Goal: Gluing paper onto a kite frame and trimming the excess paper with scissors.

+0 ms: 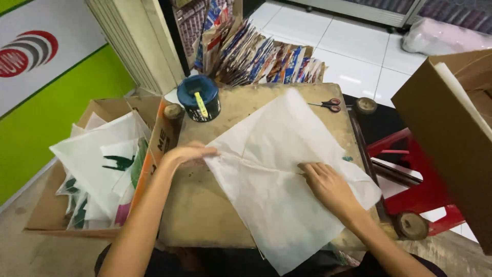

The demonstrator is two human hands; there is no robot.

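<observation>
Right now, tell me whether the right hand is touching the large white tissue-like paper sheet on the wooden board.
Touching. The head view shows the right hand lying flat, palm down, on the large white paper sheet.

Two bare forearms, sleeveless to the elbow; left grip (188,153) and right grip (328,185) ringless, ungloved.

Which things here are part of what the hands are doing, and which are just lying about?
In use:
left hand
right hand
large thin white paper sheet
worn wooden table

Lying about:
small red-handled scissors
round dark blue tin
cardboard box of white bags
</observation>
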